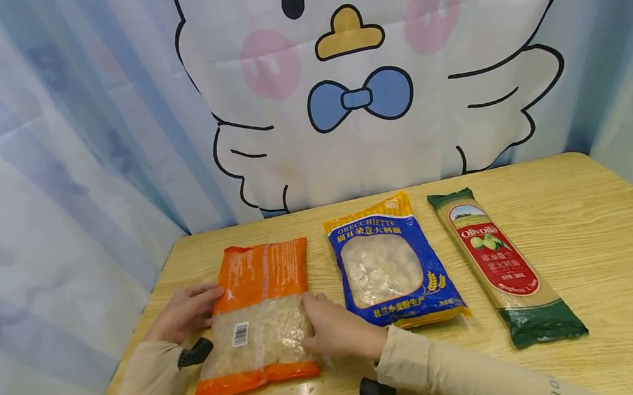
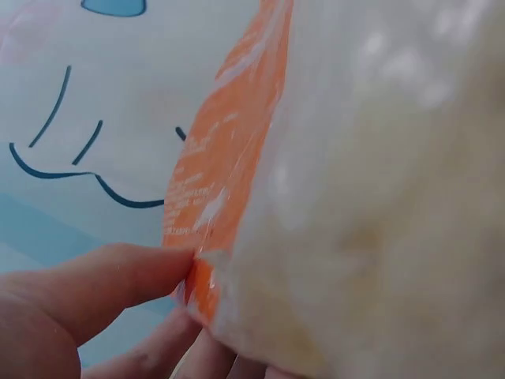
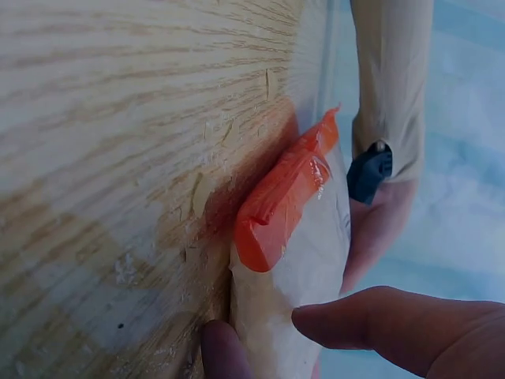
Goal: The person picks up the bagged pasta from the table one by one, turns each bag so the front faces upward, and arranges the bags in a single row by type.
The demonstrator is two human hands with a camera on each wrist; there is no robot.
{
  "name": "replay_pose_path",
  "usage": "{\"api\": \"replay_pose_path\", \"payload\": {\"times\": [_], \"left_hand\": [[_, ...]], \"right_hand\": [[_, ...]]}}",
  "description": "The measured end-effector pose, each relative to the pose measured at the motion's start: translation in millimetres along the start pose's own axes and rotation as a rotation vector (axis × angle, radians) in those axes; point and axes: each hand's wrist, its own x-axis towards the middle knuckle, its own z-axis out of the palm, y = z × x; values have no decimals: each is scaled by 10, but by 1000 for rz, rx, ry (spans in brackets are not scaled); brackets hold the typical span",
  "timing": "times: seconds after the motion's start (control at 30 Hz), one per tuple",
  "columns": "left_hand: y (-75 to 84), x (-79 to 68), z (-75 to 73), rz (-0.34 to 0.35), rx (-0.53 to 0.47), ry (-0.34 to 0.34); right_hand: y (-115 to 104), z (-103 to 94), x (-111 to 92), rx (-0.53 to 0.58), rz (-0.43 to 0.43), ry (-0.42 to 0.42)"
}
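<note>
An orange-ended clear bag of pasta lies back side up on the table's left part, its barcode and centre seam showing. My left hand pinches its left edge; in the left wrist view the thumb lies on the orange film and the other fingers go underneath. At the right edge, my right hand grips the bag. From the right wrist, its thumb is seen on the near side and one fingertip down by the tabletop, with the bag's orange end beyond.
Right of the orange bag lies a blue and yellow bag of orecchiette. Farther right is a long green and red pack of spaghetti. All rest on a wooden table, backed by a curtain with a cartoon chick.
</note>
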Motion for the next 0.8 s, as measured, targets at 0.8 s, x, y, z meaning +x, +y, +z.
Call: {"api": "replay_pose_path", "payload": {"times": [0.8], "left_hand": [[192,-257,-31,43,-200,-74]], "right_hand": [[64,-54,47,69,-72,11]]}}
